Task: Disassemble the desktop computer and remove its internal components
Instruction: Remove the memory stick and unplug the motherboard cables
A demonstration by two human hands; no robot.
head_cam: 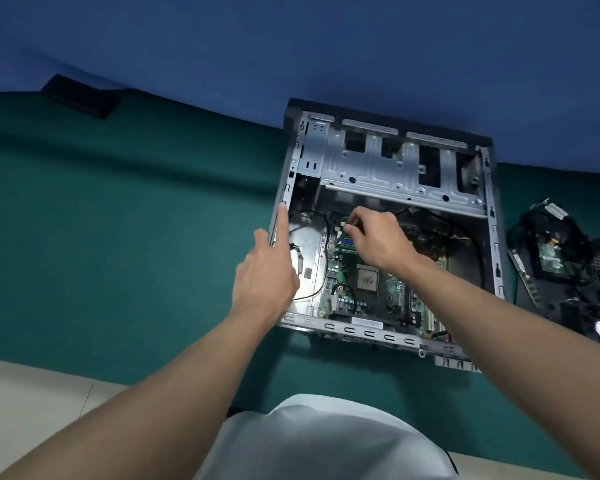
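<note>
The desktop computer case (361, 332) lies on its side, open, on the green table (118, 237), right of centre and against the far blue wall. The motherboard (364, 282) is still seated in the case floor, below the empty drive cage (395, 168). The right hand (378, 244) reaches into the case and pinches a slim screwdriver (355, 223) between thumb and fingertips, with the tip directed at the far-left area of the board; whether the tip sits in a screw head cannot be told. The left hand (264, 275) grasps nothing: its straight index finger rests along the left wall of the case, which appears to steady the chassis. Removed parts (555, 251) and a memory stick (523, 275) lie on the table just right of the case. Judged step: releasing a motherboard mounting screw. Hazards from here: a tilted or poorly seated tip may slip out and score the board or strike nearby connectors. A freed screw may drop under the board or among the black cables (321, 220) beside the work area. Light fingertip bracing alone may let the case shift under turning force. Lifting the board with cables still attached would strain their connectors.
</note>
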